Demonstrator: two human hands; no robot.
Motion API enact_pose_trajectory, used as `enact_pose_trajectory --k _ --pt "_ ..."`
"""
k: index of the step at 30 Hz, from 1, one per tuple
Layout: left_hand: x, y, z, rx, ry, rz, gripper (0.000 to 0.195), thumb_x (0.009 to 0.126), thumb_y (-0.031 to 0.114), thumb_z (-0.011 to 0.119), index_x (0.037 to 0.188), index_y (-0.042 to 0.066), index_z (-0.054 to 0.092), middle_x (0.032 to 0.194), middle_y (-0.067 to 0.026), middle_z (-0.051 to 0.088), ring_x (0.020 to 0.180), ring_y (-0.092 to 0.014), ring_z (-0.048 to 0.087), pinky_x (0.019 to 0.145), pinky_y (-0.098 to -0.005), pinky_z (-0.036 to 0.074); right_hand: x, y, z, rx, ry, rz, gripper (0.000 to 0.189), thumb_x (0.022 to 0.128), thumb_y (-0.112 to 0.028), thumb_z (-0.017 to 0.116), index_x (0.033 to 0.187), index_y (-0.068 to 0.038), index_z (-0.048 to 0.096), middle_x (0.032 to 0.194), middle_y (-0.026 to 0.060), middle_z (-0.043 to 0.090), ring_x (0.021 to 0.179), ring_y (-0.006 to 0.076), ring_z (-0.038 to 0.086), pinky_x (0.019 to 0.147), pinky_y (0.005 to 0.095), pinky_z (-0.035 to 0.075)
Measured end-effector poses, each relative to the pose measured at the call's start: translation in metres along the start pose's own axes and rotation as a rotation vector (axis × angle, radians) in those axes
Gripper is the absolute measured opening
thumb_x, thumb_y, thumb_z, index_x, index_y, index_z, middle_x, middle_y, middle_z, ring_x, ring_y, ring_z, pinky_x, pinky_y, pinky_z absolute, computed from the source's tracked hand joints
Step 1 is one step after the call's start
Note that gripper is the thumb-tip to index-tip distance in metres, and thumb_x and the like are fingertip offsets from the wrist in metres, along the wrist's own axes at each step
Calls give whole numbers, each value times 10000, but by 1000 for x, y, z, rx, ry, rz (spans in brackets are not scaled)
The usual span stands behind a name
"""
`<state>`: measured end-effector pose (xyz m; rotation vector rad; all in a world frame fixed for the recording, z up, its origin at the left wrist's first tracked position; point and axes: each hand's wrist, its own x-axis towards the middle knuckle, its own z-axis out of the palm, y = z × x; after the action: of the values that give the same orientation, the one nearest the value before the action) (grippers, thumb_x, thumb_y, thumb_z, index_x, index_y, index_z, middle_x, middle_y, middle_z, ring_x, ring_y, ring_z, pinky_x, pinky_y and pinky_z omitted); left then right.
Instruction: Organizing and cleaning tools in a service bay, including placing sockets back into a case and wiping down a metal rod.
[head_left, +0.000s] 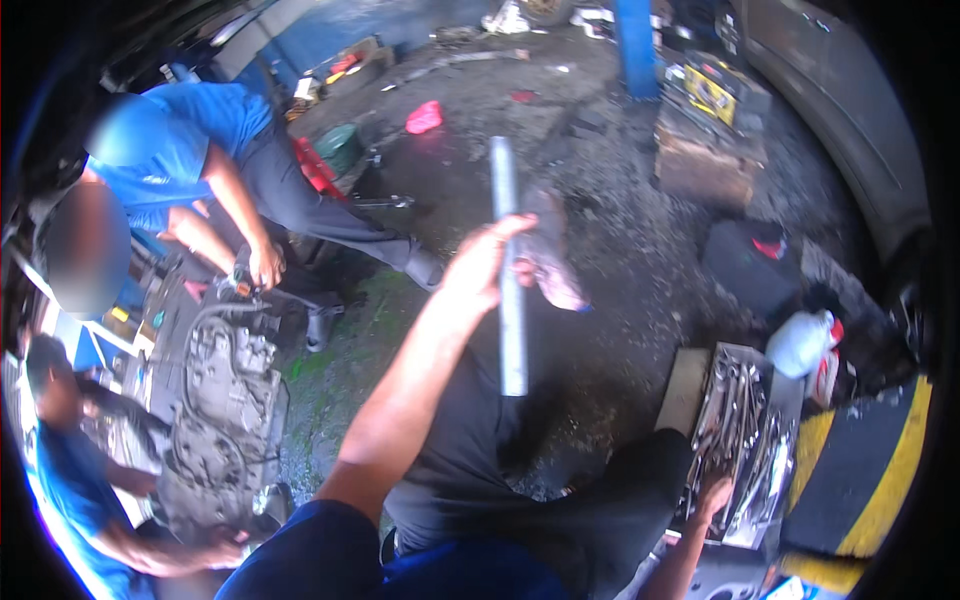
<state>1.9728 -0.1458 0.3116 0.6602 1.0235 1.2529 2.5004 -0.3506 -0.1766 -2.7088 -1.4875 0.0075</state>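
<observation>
My left hand (484, 262) is wrapped around a straight grey metal pipe (513, 337), held nearly upright before me. Just beyond the pipe is a pinkish-grey, rag-like thing (553, 277); whether my hand holds it too, I cannot tell. Low on the right, my right hand (716, 491) reaches into a metal tool tray (750, 536). Its fingers are down among several wrenches (727, 405), and whether they grip one is unclear. A second compartment beside them holds more shiny hand tools (765, 469).
At left, a person in blue (217, 127) bends with a power tool (244, 270) near a greasy transmission assembly (225, 405). Another person (82, 480) works beside it. A plastic jug (799, 345), a striped block (855, 465) and a wooden box (705, 169) stand right.
</observation>
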Motion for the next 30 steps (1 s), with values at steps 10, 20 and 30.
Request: enact_pose_trajectory --k 10,20,30 --pt "13 -9 -1 -36 -106 28 319 926 174 753 1063 -38 557 709 -60 552 520 -150 541 454 -326 471 29 13 2 353 -117 -42 419 930 -373 619 1136 -14 686 1075 288 709 1055 477 664 872 529 530" --pt "24 -19 -11 -93 -41 -3 323 923 199 766 1080 -38 612 732 -73 584 542 -171 573 494 -331 530 16 41 -42 838 -403 -117 375 889 -129 570 1248 -45 641 970 111 698 734 229 603 636 374 531" --pt "35 -32 -6 -382 114 21 202 1041 223 617 1145 49 617 830 -95 572 601 -208 564 560 -387 529 -76 2 -254 1681 -367 408 569 1013 -324 481 1494 -21 462 1284 234 616 923 238 538 778 451 493"
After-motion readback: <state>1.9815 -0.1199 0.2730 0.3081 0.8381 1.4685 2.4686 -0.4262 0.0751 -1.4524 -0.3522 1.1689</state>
